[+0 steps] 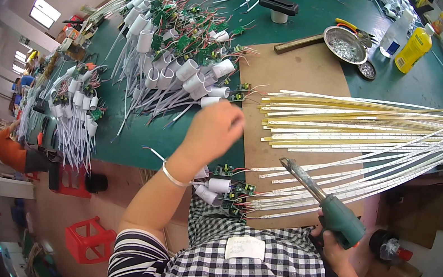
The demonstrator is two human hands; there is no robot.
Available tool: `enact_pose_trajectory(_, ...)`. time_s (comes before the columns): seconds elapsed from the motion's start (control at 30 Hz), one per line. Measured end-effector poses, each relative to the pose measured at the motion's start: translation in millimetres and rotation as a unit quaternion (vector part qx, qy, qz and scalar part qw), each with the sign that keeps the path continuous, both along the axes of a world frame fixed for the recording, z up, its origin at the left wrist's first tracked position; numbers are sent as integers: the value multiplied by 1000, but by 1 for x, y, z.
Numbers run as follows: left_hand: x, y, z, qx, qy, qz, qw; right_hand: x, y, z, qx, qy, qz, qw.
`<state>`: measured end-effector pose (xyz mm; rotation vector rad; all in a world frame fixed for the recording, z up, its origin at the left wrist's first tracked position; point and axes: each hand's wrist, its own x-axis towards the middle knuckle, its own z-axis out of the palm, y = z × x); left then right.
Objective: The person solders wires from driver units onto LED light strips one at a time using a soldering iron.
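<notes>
green soldering iron (341,220), checked apron (248,272), seemingly yellow strips (359,126)

You are viewing through one head-worn fisheye, looking steeply down from close above the green table (311,21). It is facing toward twelve o'clock; your checked apron (248,272) is filling six o'clock, edges bending outward.

Green table (318,16) with brown board (299,70)

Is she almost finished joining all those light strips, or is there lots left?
Some look done: a few strips near her already have white caps and green boards attached. Right now her right hand holds the soldering iron, and her left hand reaches toward the pile of loose caps. Lots left: many bare strips.
</notes>
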<state>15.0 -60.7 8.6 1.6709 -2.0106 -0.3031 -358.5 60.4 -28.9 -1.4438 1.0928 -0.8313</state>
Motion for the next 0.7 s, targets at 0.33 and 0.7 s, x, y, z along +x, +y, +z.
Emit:
enact_pose_trajectory(0.33,-2,-53,-24,-186,-231,-67,953,4,-3,7,2,-12,-5,1000)
enact_pose_trajectory(0.7,6,-65,-43,-217,-107,-117,963,2,-3,-1,2,12,-3,1000)
